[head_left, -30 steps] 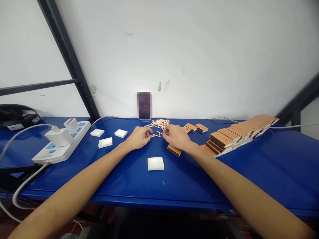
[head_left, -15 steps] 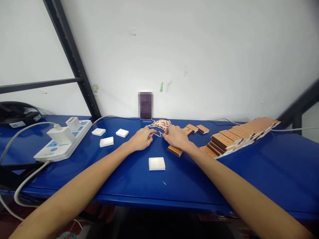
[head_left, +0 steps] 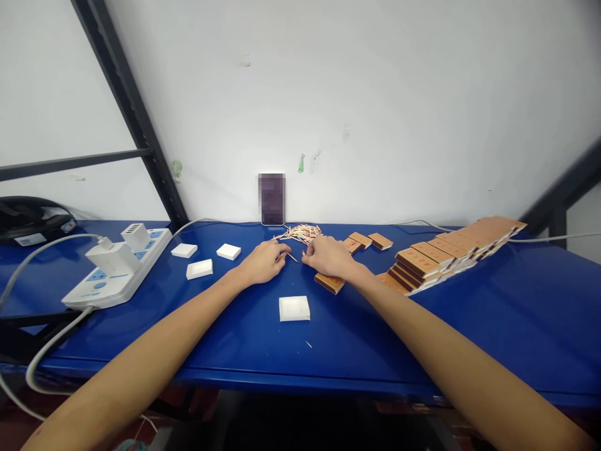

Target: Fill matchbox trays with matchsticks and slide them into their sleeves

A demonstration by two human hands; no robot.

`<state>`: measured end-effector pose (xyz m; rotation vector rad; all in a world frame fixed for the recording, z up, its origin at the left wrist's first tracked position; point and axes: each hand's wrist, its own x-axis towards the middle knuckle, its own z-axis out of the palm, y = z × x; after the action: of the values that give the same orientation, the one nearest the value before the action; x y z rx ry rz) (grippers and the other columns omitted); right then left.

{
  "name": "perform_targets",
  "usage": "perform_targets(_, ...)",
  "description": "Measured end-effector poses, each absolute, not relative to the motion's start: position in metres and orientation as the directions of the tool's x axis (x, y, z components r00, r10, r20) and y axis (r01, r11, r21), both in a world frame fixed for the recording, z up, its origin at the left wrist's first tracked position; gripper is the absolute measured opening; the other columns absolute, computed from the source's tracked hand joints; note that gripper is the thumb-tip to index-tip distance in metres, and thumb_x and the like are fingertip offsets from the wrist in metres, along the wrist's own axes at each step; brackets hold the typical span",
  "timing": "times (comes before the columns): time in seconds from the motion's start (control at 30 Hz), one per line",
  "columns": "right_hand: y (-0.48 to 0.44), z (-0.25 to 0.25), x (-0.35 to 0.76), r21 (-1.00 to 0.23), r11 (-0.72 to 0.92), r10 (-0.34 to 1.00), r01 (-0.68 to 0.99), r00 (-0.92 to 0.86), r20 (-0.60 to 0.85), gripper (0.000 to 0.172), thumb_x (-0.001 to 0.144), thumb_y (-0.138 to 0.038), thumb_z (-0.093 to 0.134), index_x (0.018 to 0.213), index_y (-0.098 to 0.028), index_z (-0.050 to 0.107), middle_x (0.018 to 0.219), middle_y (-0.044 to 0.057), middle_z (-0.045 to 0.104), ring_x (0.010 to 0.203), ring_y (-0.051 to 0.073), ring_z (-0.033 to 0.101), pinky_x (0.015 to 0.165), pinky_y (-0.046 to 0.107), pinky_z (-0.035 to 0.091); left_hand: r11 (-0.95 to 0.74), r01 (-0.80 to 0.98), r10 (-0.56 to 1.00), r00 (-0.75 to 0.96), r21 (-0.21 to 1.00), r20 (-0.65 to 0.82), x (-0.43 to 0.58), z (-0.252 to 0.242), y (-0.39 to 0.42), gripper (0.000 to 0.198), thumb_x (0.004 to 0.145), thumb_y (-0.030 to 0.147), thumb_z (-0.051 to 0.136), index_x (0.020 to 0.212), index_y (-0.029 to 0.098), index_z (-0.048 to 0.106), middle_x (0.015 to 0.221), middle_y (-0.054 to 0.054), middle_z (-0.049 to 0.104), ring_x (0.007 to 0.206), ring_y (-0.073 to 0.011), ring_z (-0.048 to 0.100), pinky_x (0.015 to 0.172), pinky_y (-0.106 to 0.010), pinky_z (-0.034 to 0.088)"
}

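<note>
A loose pile of red-tipped matches [head_left: 302, 233] lies by the wall, just beyond my two hands. My left hand [head_left: 265, 262] is closed with its fingertips together, and a match [head_left: 292, 257] pokes out from them toward the right. Opposite it, my right hand [head_left: 327, 255] pinches matches between thumb and fingers; a red tip shows at the thumb, but how many it holds is hidden. Under the right wrist rests an orange matchbox [head_left: 329, 283]. Nearer to me, a white matchbox tray [head_left: 294, 309] lies between my forearms.
Several more white trays [head_left: 200, 269] lie on the left, near a power strip [head_left: 122, 272] with plugs and cables. Stacked orange matchboxes [head_left: 422, 260] fill the right side. A pixelated phone-like device [head_left: 273, 199] leans on the wall. One stray match-like sliver [head_left: 308, 344] lies near the front edge.
The matches that spanned the gap between my hands have parted: one now sticks out at the left fingers, and a red tip shows at the right. Both hands stay nearly in place.
</note>
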<state>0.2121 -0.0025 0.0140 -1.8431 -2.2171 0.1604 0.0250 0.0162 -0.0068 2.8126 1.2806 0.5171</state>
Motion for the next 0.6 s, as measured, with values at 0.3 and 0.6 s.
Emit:
perform_targets(0.3, -0.001, 0.004, 0.212, -0.235, 0.429, 0.89, 0.872, -0.364, 0.274, 0.016, 0.083, -0.023, 0.054, 0.09, -0.022, 0.068, 0.091, 0.004, 0.071, 0.086, 0.019, 0.061, 0.079, 0.032, 0.039, -0.665, 0.73, 0.736, 0.608, 0.154, 0.298, 0.025, -0.003, 0.012, 0.031, 0.087, 0.016, 0.043, 0.111, 0.018, 0.064, 0.076, -0.004, 0.064, 0.08, -0.0208, 0.06, 0.073, -0.03, 0.044)
perform_targets(0.6, 0.01, 0.0, 0.217, -0.194, 0.669, 0.741, 0.718, -0.622, 0.252, 0.026, 0.087, -0.013, 0.051, 0.101, -0.022, 0.071, 0.104, 0.008, 0.065, 0.1, 0.021, 0.057, 0.089, 0.033, 0.039, -0.6, 0.758, 0.795, 0.529, 0.255, 0.299, 0.025, -0.004, 0.009, 0.029, 0.084, 0.017, 0.046, 0.112, 0.017, 0.051, 0.077, -0.003, 0.064, 0.071, -0.0194, 0.061, 0.065, -0.028, 0.042)
